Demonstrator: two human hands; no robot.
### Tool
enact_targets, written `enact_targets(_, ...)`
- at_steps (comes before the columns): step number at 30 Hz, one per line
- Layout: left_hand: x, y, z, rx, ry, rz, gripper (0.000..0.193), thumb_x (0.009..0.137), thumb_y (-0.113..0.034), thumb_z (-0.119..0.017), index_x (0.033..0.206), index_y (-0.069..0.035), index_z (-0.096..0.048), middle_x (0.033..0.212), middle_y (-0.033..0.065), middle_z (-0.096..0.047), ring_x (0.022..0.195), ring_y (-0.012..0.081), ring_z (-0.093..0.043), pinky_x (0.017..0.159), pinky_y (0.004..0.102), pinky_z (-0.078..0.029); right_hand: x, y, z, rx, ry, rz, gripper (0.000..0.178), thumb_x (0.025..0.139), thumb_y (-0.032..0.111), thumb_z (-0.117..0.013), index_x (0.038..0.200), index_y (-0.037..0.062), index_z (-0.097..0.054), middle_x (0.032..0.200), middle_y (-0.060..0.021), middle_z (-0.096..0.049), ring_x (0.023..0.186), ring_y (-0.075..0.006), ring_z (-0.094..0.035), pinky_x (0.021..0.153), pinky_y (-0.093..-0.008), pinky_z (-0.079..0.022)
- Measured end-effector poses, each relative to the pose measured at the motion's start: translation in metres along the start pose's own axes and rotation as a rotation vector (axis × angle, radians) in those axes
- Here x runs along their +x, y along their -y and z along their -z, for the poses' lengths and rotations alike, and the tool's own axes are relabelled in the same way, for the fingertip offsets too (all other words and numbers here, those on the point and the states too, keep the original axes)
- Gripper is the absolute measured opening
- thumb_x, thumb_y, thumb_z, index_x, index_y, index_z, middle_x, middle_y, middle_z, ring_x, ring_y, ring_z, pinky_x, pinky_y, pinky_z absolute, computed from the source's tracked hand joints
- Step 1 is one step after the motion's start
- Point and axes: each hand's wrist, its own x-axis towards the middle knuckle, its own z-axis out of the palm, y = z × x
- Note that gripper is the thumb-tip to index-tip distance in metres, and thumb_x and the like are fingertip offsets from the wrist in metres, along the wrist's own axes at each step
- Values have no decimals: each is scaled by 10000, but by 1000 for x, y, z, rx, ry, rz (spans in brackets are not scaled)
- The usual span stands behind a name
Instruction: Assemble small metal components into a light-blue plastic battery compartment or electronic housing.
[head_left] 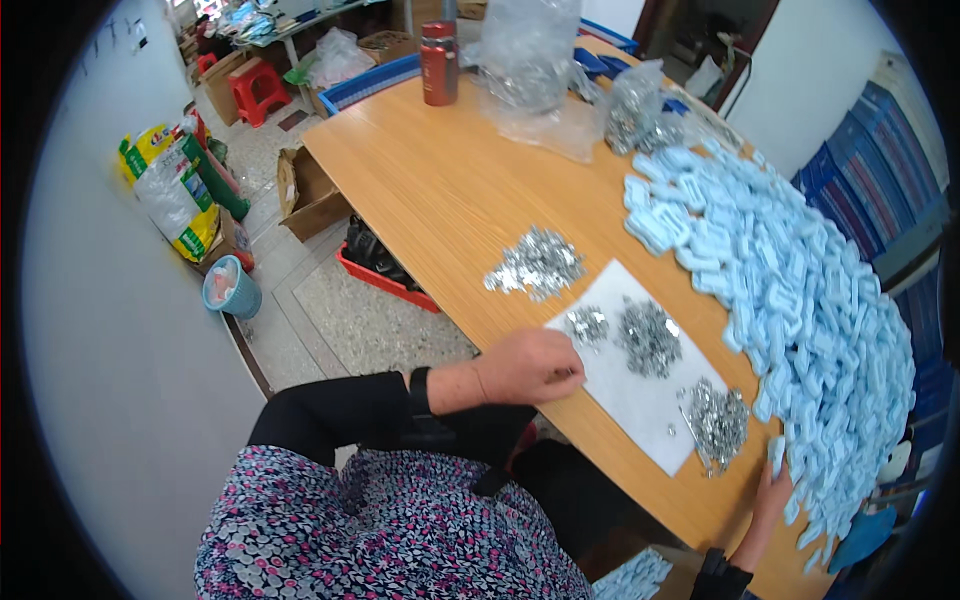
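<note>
My left hand (532, 367) is closed, fingers curled in, over the table's near edge beside a white sheet (633, 405). Whatever it may hold is hidden. On the sheet lie a small heap of shiny metal pieces (587, 325) and a larger heap of metal parts (650, 338). Another metal heap (716, 424) covers the sheet's right edge. Farther off, flat silvery pieces (537, 265) are piled on bare wood. At the right, my right hand (770, 492) has its fingers closed around a light blue plastic piece (777, 452), at the border of a big pile of such pieces (790, 290).
A red flask (439, 65) and clear plastic bags (530, 60) stand at the far side of the wooden table (430, 160). Blue crates (865, 160) are stacked at right. Below the left edge are a red tray (390, 285), a cardboard box (308, 195) and a blue bin (232, 288).
</note>
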Motion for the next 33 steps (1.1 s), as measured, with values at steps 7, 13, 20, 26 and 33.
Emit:
enact_targets(7,-14,1,-2,-23,58,-49,93,898,-163,-692,916,-72,-690,811,87,-639,785,273,-640,663,389,-523,-28,-5,18,526,-82,-359,523,999,321,-608,1382,-15,-489,1026,-130,-682,791,-213,-684,671,-319,-538)
enact_targets(13,-14,4,8,-156,64,46,163,890,-125,-654,1040,-66,-673,867,102,-627,828,294,-642,712,388,-531,-92,184,39,1175,132,-314,481,1012,281,-565,1392,-6,-497,1149,-204,-668,990,-283,-675,823,-409,-544)
enact_targets(20,0,14,20,-140,-9,153,199,836,6,-662,1023,-45,-706,862,125,-637,734,274,-641,651,341,-520,-84,328,-9,1433,741,-238,494,1013,192,-572,1440,-11,-431,1226,-156,-632,1048,-240,-664,889,-392,-564)
enact_targets(26,1,4,9,-355,-85,210,175,906,36,-648,1068,-8,-698,893,72,-668,767,139,-654,678,258,-514,-96,335,-28,1508,780,-275,523,1018,232,-576,1440,-24,-403,1177,-196,-647,930,-237,-706,852,-352,-581)
enact_targets(33,17,-42,-9,-1087,77,717,400,1068,-243,-473,1369,14,-526,1250,87,-612,1126,156,-590,966,313,-476,-118,326,-40,1624,898,-269,511,1023,230,-579,1436,-17,-406,1187,-157,-634,966,-250,-710,858,-366,-587)
